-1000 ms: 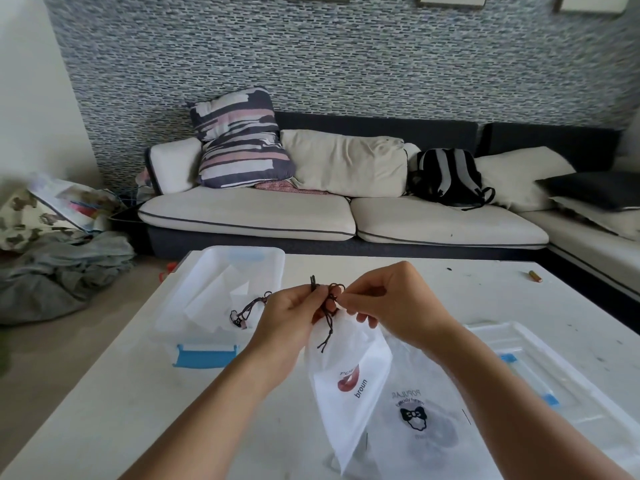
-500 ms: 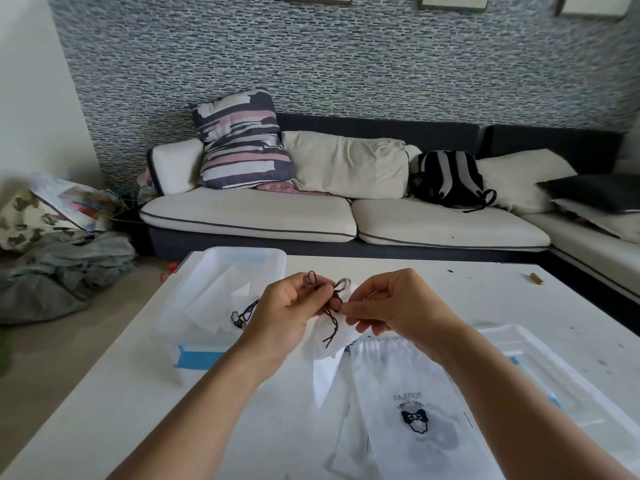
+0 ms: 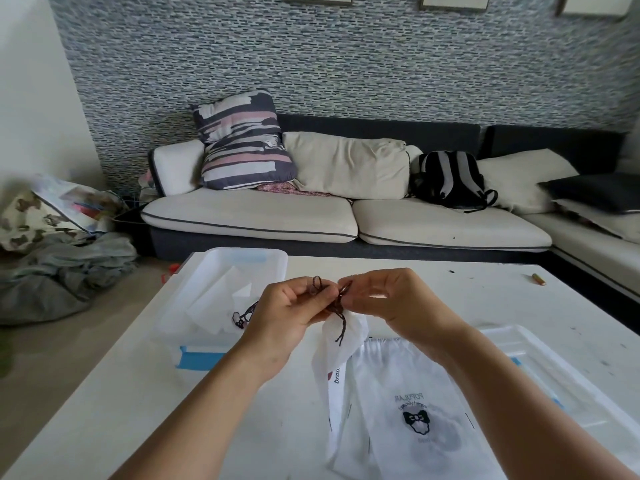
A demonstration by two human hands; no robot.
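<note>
My fingers [image 3: 306, 294] on the left hand [image 3: 287, 310] and the right hand [image 3: 391, 299] were pinching the dark cord [image 3: 341, 322] at the neck of the small white bag [image 3: 343, 348], which hung over the table [image 3: 104, 393], and I thought that if one pinch loosened, the loops would slip free and the bag would drop.

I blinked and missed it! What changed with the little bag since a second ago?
The small white bag twisted from face-on to narrower, uncovering more of the flat bag beneath. Left hand and right hand still pinch the dark cord at the same spot; the clear bin stayed put.
</note>
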